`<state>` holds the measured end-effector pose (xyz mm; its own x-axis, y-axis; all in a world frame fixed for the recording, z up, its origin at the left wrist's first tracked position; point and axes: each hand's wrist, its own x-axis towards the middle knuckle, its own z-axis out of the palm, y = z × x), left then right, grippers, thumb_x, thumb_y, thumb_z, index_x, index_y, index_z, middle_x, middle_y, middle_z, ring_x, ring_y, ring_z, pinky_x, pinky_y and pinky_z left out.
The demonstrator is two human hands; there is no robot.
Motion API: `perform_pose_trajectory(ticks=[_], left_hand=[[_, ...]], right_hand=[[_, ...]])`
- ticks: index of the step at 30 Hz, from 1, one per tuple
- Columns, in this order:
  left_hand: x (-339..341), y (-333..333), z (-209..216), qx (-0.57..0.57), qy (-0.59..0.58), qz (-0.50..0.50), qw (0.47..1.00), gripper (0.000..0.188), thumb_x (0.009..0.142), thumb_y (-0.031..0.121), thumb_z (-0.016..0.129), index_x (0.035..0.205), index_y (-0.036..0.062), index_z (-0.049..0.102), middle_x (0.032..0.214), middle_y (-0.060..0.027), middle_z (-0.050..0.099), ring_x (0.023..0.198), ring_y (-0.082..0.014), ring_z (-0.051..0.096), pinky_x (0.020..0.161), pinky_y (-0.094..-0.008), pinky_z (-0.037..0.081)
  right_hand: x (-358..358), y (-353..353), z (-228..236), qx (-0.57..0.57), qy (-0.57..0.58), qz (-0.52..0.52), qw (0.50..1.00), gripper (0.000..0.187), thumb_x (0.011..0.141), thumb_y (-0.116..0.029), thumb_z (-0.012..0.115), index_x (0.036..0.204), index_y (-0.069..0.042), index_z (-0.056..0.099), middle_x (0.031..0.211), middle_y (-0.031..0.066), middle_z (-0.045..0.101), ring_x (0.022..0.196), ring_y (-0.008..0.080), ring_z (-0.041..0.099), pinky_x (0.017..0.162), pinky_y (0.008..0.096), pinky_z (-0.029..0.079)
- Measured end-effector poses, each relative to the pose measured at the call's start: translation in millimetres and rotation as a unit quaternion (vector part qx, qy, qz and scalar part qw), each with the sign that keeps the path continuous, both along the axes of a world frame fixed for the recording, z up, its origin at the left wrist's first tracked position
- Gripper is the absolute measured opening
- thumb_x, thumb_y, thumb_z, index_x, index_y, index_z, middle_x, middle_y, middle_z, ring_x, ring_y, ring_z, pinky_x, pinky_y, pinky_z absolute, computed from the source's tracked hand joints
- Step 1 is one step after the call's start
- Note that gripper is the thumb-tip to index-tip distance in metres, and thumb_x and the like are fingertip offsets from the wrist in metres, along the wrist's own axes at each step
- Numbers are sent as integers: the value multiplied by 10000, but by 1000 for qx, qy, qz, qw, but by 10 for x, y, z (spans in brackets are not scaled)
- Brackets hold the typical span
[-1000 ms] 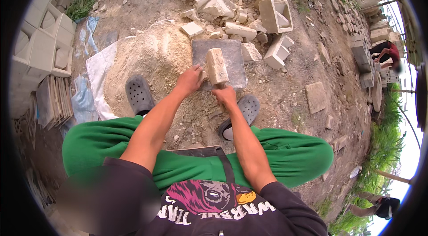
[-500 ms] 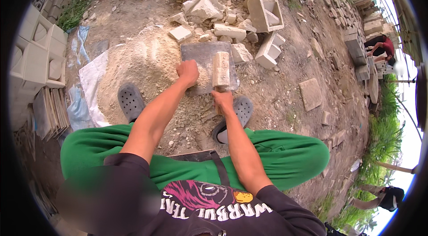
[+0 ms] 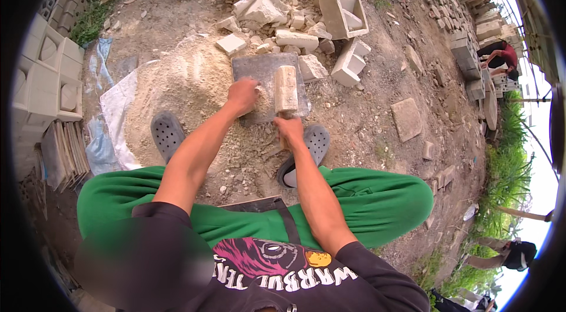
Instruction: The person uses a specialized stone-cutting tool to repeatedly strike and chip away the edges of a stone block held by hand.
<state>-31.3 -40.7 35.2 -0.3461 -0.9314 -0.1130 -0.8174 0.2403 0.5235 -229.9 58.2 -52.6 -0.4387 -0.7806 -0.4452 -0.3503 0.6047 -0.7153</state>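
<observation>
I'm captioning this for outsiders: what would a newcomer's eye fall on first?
Probably the green trousers across the lower middle. Then the mallet in the right hand, its head over the dark slab, the left hand at the slab's left side. Beyond lie broken pale blocks, with a heap of sandy grit left of the slab.
</observation>
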Motion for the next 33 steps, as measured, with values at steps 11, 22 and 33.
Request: perform_pose_trajectory(ticks=[11, 22, 33], left_hand=[[594, 693, -71, -180, 23, -24, 983, 543, 794, 261, 751, 1262, 51, 572, 1262, -131, 595, 1213, -324, 552, 1021, -435, 470], [622, 765, -286, -131, 38, -1, 991, 449, 805, 191, 744, 1219, 76, 614, 1389, -128, 572, 1225, -329, 586, 1005, -413, 512], [404, 585, -57, -6, 0, 42, 999, 357, 847, 228, 727, 1169, 84, 668, 1455, -121, 502, 1174, -346, 609, 939, -436, 540]], right_hand=[[520, -137, 967, -44, -93, 90, 991, 301, 733, -253, 763, 790, 38, 712, 650, 106, 690, 525, 201, 672, 519, 349, 539], [478, -274, 1029, 72, -4, 161, 984, 429, 684, -318, 749, 923, 38, 745, 814, 210, 739, 764, 311, 749, 697, 400, 574], [417, -236, 1129, 109, -60, 131, 984, 272, 713, -208, 762, 756, 51, 691, 612, 91, 652, 522, 190, 665, 496, 354, 528]])
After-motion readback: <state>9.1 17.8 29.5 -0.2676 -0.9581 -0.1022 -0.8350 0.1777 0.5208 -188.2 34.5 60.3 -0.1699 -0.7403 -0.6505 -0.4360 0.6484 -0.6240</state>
